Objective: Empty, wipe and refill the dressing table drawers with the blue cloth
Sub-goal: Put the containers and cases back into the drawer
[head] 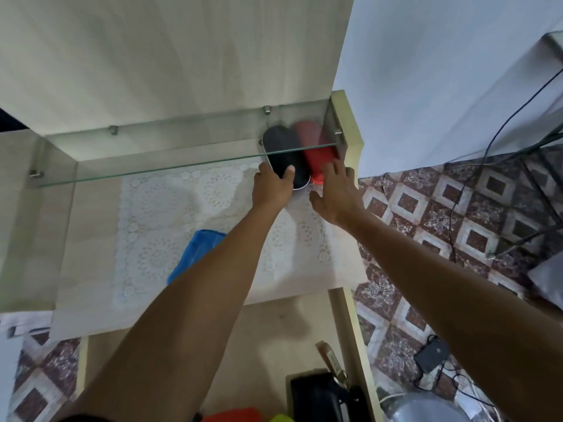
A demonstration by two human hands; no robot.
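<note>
Case (281, 152) under glass shelf (152, 173), left hand (272, 188) gripping

Outstretched arms; left hand (272, 186) in a clasp, right hand (336, 191) splayed (thumb wide)

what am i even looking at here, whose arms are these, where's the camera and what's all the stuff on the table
There is no machine here. This is one picture from a wide-angle camera worn on a person's head, looking forward and down, so the two bare arms are that person's own.

They reach across a dressing table covered by a white lace mat, with a glass shelf over its back part. In the back right corner a black oval case and a red oval case lie side by side.

The left hand grips the black case, thumb on top. The right hand touches the red case with fairly straight fingers and does not clearly grip it.

A blue cloth lies on the mat, partly hidden by the left forearm. Nearer the camera is what looks like an open drawer.
</note>
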